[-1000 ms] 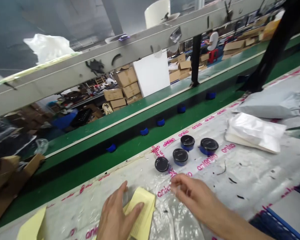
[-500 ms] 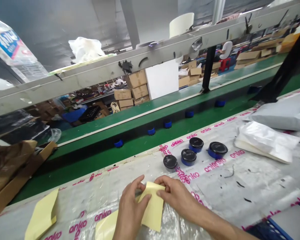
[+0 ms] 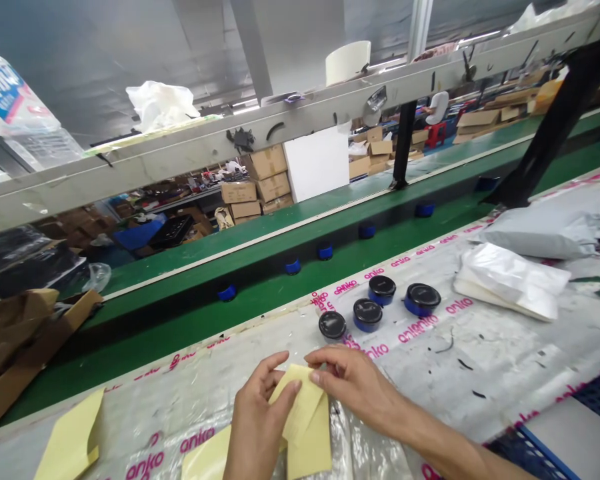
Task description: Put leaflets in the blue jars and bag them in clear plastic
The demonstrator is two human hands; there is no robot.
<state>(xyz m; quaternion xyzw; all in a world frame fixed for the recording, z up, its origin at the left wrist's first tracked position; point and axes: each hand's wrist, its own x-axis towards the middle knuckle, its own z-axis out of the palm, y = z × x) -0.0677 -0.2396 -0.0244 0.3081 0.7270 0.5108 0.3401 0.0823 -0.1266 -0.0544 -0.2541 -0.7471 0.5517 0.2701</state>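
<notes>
Held item: folded yellow paper sheet [image 3: 305,420], upper flap creased over a lower layer.
Item position: on the bench, directly between the 2 hands, at the near edge of the view.
Left hand [image 3: 257,420]: open, fingers spread, thumb side pressed flat against the sheet's left edge.
Right hand [image 3: 350,385]: closed to a pinch, fingertips on the sheet's upper corner.
Adjacent sheets: second yellow sheet [image 3: 205,450] beneath the left wrist; third yellow sheet [image 3: 73,437] well apart to the left.
Work surface: clear plastic cover [image 3: 420,380] with pink "anko" print, laid over the bench.
Containers: 4 black-lidded blue jars [image 3: 367,315] standing upright, grouped beyond the right hand, not touching it.
Packaging: white pouches [image 3: 510,281] right of the jars; grey mailer bag [image 3: 540,233] beyond them.
Far side: green conveyor belt [image 3: 260,293] with blue caps [image 3: 293,267] in a row along it.
Left edge: torn cardboard pieces [image 3: 15,340].
Background: stacked cardboard boxes [image 3: 265,180]; 1 co-worker [image 3: 437,108] seated on a red stool, distant.
</notes>
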